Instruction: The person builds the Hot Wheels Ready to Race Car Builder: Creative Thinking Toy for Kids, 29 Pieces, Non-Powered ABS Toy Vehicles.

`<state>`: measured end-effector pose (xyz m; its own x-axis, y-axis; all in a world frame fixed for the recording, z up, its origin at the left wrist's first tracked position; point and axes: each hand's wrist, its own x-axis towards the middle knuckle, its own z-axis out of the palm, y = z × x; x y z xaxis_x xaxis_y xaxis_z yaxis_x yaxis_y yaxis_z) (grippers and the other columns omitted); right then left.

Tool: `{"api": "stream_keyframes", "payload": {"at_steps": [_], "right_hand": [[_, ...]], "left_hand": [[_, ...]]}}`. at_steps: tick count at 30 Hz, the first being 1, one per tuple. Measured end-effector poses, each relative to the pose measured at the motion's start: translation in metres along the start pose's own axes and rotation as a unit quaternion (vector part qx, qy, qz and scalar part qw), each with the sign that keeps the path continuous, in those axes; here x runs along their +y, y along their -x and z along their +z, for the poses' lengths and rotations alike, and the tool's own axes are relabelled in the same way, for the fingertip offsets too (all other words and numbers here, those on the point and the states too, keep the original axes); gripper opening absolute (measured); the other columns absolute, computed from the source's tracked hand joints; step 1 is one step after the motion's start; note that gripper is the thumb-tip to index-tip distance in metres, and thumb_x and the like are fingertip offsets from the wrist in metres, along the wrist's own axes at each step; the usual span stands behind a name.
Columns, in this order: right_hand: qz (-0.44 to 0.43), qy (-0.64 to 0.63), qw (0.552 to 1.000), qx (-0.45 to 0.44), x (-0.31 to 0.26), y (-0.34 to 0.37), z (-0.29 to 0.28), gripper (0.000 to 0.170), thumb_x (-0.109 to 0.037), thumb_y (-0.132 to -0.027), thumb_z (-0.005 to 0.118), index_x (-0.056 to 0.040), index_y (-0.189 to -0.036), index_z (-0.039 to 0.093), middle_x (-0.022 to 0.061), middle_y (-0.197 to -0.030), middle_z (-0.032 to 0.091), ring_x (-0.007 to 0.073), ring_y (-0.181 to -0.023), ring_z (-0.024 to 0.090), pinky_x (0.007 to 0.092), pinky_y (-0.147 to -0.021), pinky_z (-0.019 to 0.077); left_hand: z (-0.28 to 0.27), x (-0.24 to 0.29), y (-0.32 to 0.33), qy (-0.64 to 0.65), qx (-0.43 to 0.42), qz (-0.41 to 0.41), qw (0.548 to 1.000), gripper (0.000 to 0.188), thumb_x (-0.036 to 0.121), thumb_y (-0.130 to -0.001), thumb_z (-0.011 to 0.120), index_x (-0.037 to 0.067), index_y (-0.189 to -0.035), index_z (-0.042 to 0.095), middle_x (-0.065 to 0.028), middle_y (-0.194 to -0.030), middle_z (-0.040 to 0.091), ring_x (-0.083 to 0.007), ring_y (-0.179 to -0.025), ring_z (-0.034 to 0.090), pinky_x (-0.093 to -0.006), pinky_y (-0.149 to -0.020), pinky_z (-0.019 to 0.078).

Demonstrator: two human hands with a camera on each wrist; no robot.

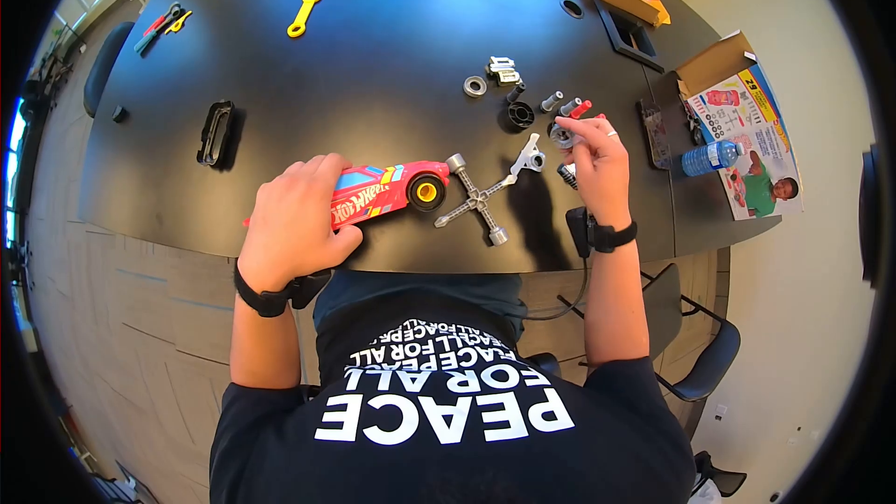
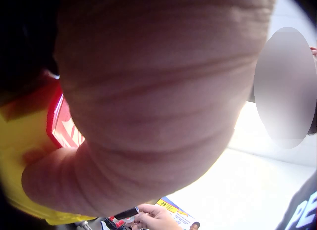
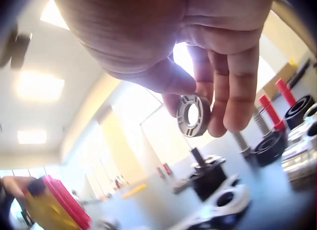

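A red toy car (image 1: pixel 373 194) with a yellow-hubbed black wheel lies near the table's front edge. My left hand (image 1: pixel 297 215) grips its rear part, thumb along the near side; in the left wrist view the hand (image 2: pixel 158 101) covers most of the car. Between the thumb and fingers of my right hand (image 3: pixel 213 67) is a grey ring (image 3: pixel 193 116), raised over the table. The head view shows that hand (image 1: pixel 602 168) above the right-hand parts. A grey cross-shaped wrench (image 1: pixel 477 199) lies by the car's front wheel, touching or close to a light grey bracket (image 1: pixel 528 161).
Black wheels (image 1: pixel 520 115), another grey ring (image 1: pixel 475 87) and red and grey bolts (image 1: pixel 553 101) lie ahead. Farther off are a yellow wrench (image 1: pixel 304 14) and a black frame (image 1: pixel 217 133). A bottle (image 1: pixel 711 159) and a printed box (image 1: pixel 747 121) stand at the right.
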<state>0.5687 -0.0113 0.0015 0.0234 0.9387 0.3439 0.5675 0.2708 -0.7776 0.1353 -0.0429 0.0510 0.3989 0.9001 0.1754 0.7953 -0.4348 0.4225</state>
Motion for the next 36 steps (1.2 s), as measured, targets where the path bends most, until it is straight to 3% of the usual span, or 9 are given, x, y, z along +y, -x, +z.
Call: {"api": "stream_keyframes", "payload": {"at_steps": [1,3,4,7,8,11,15,25,36], "right_hand": [[0.0,0.002,1.0,0.0,-0.014,0.002,0.002,0.044,0.011,-0.102,0.059,-0.0039,-0.139,0.077,0.0097,-0.108,0.074,0.0192,-0.089,0.077,0.0354,-0.074,0.0613],[0.147,-0.3,0.942,-0.026,-0.051,0.008,0.012,0.038,0.009,-0.106,0.058,0.0026,-0.139,0.074,0.0121,-0.116,0.077,0.0201,-0.094,0.08,0.035,-0.083,0.0676],[0.142,-0.344,0.926,-0.069,-0.056,0.012,0.012,0.031,0.007,-0.108,0.057,0.0067,-0.136,0.072,0.0154,-0.12,0.078,0.0233,-0.102,0.081,0.0387,-0.092,0.0702],[0.129,-0.445,0.882,-0.089,-0.067,0.028,0.035,0.023,0.006,-0.105,0.07,0.0051,-0.128,0.071,0.0118,-0.114,0.077,0.0221,-0.1,0.08,0.0374,-0.09,0.0693],[0.12,-0.469,0.869,-0.102,-0.069,0.03,0.04,0.032,0.005,-0.103,0.077,0.0045,-0.135,0.072,0.009,-0.115,0.075,0.0191,-0.102,0.079,0.0349,-0.092,0.0678],[0.116,-0.473,0.867,-0.105,-0.088,0.037,0.053,0.037,0.005,-0.104,0.078,0.0028,-0.14,0.073,0.0084,-0.119,0.075,0.0167,-0.102,0.077,0.0313,-0.09,0.0652],[0.055,-0.38,0.918,-0.098,-0.095,0.036,0.061,0.031,0.008,-0.101,0.079,0.0018,-0.131,0.08,0.0098,-0.118,0.075,0.0144,-0.092,0.073,0.0281,-0.079,0.0609],[0.101,-0.382,0.91,-0.126,-0.108,0.034,0.071,0.018,0.012,-0.101,0.077,0.0092,-0.119,0.076,0.0131,-0.117,0.074,0.0167,-0.086,0.076,0.0279,-0.073,0.0628],[0.089,-0.265,0.947,-0.155,-0.134,0.028,0.09,0.008,0.007,-0.102,0.077,0.0084,-0.11,0.078,0.0117,-0.123,0.067,0.0114,-0.079,0.074,0.0249,-0.067,0.0637]], "left_hand": [[0.0,0.0,0.0,0.001,0.0,0.001,1.0,0.05,0.02,-0.072,0.074,0.006,-0.12,0.07,-0.0137,-0.103,0.072,-0.0398,-0.095,0.07,-0.0527,-0.08,0.0563],[0.0,0.001,0.0,0.005,0.002,0.001,1.0,0.049,0.02,-0.072,0.074,0.005,-0.119,0.07,-0.0139,-0.103,0.072,-0.0397,-0.095,0.07,-0.0525,-0.08,0.0564],[-0.001,0.002,-0.001,0.007,0.001,0.002,1.0,0.049,0.02,-0.072,0.074,0.005,-0.119,0.07,-0.0139,-0.103,0.072,-0.0397,-0.095,0.07,-0.0525,-0.08,0.0564],[-0.002,0.002,0.001,0.003,-0.003,-0.006,1.0,0.049,0.02,-0.072,0.074,0.005,-0.119,0.07,-0.0141,-0.103,0.072,-0.0398,-0.095,0.07,-0.0522,-0.08,0.0565],[-0.001,0.002,0.001,0.002,0.002,-0.005,1.0,0.049,0.02,-0.072,0.074,0.004,-0.118,0.07,-0.0141,-0.103,0.072,-0.0398,-0.095,0.069,-0.0521,-0.079,0.0564],[0.001,0.001,0.003,0.001,0.013,-0.004,1.0,0.048,0.02,-0.072,0.073,0.004,-0.117,0.07,-0.0141,-0.102,0.072,-0.0396,-0.094,0.069,-0.0519,-0.079,0.0562],[0.0,0.001,0.003,0.001,0.011,-0.002,1.0,0.046,0.02,-0.072,0.073,0.005,-0.116,0.069,-0.0138,-0.101,0.073,-0.0389,-0.093,0.069,-0.0519,-0.078,0.0557],[0.0,0.0,0.005,0.001,0.0,-0.014,1.0,0.047,0.019,-0.073,0.074,0.006,-0.117,0.068,-0.0136,-0.102,0.074,-0.0387,-0.094,0.069,-0.052,-0.077,0.0552],[0.0,0.001,0.003,0.001,-0.003,-0.012,1.0,0.045,0.019,-0.073,0.075,0.006,-0.117,0.068,-0.0135,-0.102,0.074,-0.0384,-0.096,0.07,-0.0519,-0.078,0.0563]]}}
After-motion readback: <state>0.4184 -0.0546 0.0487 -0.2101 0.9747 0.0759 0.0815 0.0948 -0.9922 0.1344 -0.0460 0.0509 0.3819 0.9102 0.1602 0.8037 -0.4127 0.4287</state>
